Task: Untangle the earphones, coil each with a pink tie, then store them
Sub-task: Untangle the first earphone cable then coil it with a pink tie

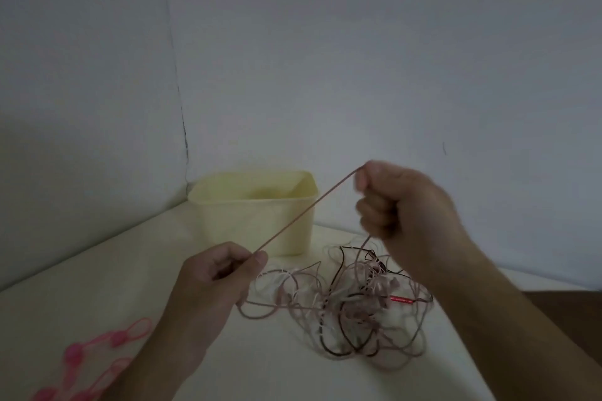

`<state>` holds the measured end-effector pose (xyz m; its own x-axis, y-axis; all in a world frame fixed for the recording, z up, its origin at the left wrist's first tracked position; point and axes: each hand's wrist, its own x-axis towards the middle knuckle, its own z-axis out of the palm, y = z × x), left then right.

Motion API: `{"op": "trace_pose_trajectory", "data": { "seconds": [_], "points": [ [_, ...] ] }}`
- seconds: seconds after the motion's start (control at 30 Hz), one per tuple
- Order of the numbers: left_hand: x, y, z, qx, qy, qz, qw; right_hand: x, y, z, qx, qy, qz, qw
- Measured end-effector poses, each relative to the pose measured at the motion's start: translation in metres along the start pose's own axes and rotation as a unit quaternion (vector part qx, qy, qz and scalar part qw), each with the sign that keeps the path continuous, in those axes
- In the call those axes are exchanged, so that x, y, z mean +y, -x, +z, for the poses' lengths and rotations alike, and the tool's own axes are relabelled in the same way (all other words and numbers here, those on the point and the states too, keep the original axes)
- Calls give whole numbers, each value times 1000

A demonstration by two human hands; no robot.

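Observation:
A pinkish earphone cord (303, 210) runs taut between my two hands, above the white table. My left hand (216, 273) pinches its lower end between thumb and forefinger. My right hand (394, 202), raised higher and to the right, is closed in a fist on the upper end. Below the right hand lies a tangled heap of earphones (351, 303) with pink, white and dark cords and a small red piece. Pink ties (94, 355) lie at the table's front left, partly behind my left forearm.
A pale yellow open bin (257, 205) stands at the back of the table (97, 277) against the grey wall corner. The table's right edge shows dark wood (563, 303) beyond it.

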<state>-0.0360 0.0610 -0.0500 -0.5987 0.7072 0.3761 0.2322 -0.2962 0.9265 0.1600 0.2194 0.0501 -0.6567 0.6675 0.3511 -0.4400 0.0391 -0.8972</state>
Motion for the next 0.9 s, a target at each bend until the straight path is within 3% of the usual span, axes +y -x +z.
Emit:
{"op": "trace_pose_trajectory", "data": {
  "seconds": [0.3,0.53,0.6,0.63,0.7,0.77,0.83,0.9],
  "points": [
    [-7,-3,-2,19,-53,-23,998,-54,2,-45,141,-167,-144,965],
    [-11,-9,-1,97,-55,-32,993,-67,4,-67,208,-130,-181,952],
    [-7,-10,-2,115,2,-54,992,-56,-1,-71,258,-8,-145,955],
    [-3,-11,-1,117,26,-61,991,-48,-4,-72,283,125,-114,944],
    [7,-14,1,116,28,-54,991,-32,-7,-67,281,417,-11,864],
    [19,-18,6,108,-4,-36,993,-16,-5,-47,216,591,65,775],
    [34,-22,15,83,-12,-16,996,-5,2,-18,149,613,7,776],
    [52,-26,25,62,26,0,998,0,12,11,72,560,-62,823]
  ]
}}
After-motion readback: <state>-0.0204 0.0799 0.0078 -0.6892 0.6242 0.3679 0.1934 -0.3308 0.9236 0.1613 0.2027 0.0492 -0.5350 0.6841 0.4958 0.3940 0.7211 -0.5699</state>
